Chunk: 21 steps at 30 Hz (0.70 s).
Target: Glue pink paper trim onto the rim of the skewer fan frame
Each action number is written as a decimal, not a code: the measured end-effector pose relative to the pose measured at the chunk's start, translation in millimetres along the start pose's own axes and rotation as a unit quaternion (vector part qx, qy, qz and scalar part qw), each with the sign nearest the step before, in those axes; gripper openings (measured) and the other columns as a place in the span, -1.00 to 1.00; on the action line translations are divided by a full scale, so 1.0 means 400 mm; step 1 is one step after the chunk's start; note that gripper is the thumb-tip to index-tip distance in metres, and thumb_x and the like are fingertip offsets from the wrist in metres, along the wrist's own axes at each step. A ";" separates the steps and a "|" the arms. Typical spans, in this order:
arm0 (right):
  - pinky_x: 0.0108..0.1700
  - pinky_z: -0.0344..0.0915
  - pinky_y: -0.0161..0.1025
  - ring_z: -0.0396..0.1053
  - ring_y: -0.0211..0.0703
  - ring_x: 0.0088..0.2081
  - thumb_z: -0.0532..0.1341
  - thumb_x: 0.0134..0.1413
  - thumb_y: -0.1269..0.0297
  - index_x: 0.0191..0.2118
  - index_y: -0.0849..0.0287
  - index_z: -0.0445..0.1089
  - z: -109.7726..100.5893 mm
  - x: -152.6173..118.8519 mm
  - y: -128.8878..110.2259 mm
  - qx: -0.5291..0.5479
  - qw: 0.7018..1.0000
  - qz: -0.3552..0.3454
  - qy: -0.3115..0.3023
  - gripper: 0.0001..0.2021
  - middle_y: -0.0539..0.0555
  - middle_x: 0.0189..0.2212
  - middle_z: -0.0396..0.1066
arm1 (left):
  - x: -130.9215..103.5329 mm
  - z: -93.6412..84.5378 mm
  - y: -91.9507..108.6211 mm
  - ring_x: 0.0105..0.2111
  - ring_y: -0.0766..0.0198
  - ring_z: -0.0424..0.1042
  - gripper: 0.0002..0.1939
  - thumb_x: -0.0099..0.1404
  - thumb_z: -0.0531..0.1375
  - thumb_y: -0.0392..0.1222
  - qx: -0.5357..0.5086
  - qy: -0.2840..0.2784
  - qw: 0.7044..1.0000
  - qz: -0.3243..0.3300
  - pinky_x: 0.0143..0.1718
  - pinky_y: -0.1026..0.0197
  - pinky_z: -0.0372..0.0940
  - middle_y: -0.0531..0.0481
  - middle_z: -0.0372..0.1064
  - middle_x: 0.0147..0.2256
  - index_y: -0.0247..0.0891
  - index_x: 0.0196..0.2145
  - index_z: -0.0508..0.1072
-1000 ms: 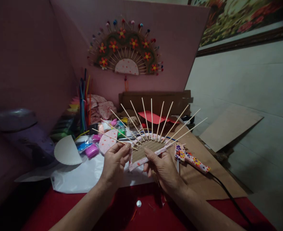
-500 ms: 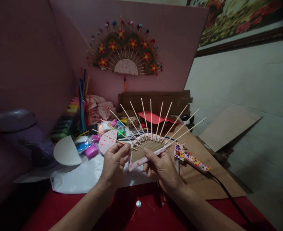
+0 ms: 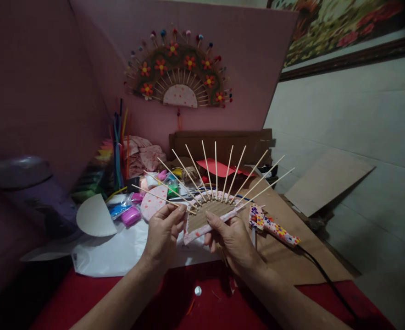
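Observation:
My right hand (image 3: 235,238) grips the lower edge of a half-round cardboard piece (image 3: 209,216) bordered in pink dotted fabric, thumb on its front. Several thin wooden sticks (image 3: 216,165) fan out from its curved edge, their lower ends fixed on the cardboard. At the left end, my left hand (image 3: 166,229) is closed in a pinch on the lowest wooden stick (image 3: 154,195), close to where it meets the cardboard. Right of my right hand lies a flower-patterned glue gun (image 3: 271,224), its black cord trailing down.
A finished fan decoration (image 3: 180,68) hangs on the pink board behind. Left of my hands are a white half-circle (image 3: 97,215), a dotted fabric half-circle (image 3: 153,204) and colourful packets (image 3: 130,215). Brown cardboard (image 3: 302,261) lies at right on a red cloth (image 3: 174,298).

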State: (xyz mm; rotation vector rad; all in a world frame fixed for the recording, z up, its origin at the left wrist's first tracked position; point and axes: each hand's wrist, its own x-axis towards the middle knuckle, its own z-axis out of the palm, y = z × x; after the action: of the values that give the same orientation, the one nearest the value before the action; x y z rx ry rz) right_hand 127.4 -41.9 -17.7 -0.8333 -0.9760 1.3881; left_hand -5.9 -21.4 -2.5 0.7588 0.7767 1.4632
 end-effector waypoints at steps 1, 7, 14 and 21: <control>-0.75 0.08 -0.45 0.18 -0.39 -0.77 0.20 -0.02 0.15 -0.52 0.30 0.34 0.000 0.000 0.000 0.001 1.000 0.000 0.000 -0.72 0.01 -0.75 0.36 | -0.001 0.001 0.000 -0.49 0.41 0.33 -0.88 -0.05 0.30 -0.31 0.001 0.000 1.000 0.000 -0.44 0.36 0.25 0.02 0.36 -0.48 -0.36 -0.53 0.42; -0.75 0.08 -0.46 0.19 -0.38 -0.77 0.21 -0.02 0.15 -0.51 0.29 0.33 -0.001 -0.001 0.000 0.001 1.000 0.001 0.005 -0.73 0.00 -0.76 0.35 | -0.003 0.003 0.000 -0.49 0.42 0.33 -0.89 -0.05 0.30 -0.32 0.001 0.000 1.000 -0.001 -0.43 0.37 0.25 0.03 0.36 -0.48 -0.36 -0.54 0.41; -0.74 0.07 -0.47 0.18 -0.40 -0.78 0.20 0.00 0.17 -0.51 0.28 0.31 0.001 -0.002 -0.002 0.002 1.000 -0.003 0.003 -0.75 0.00 -0.75 0.36 | 0.000 -0.001 0.000 -0.48 0.42 0.32 -0.89 -0.04 0.29 -0.32 -0.001 -0.003 1.000 0.000 -0.43 0.38 0.25 0.03 0.34 -0.48 -0.37 -0.53 0.41; -0.75 0.08 -0.46 0.19 -0.38 -0.77 0.21 -0.02 0.16 -0.50 0.30 0.34 -0.001 0.001 0.003 -0.001 1.000 -0.012 0.002 -0.74 0.00 -0.75 0.35 | 0.000 -0.001 -0.001 -0.48 0.43 0.31 -0.90 -0.04 0.29 -0.32 0.001 -0.002 1.000 0.003 -0.43 0.38 0.25 0.03 0.33 -0.48 -0.38 -0.53 0.42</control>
State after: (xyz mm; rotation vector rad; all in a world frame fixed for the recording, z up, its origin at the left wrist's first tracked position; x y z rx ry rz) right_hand 127.3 -41.3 -18.8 -0.8219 -0.9814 1.3648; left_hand -6.0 -21.3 -2.9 0.7660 0.7738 1.4652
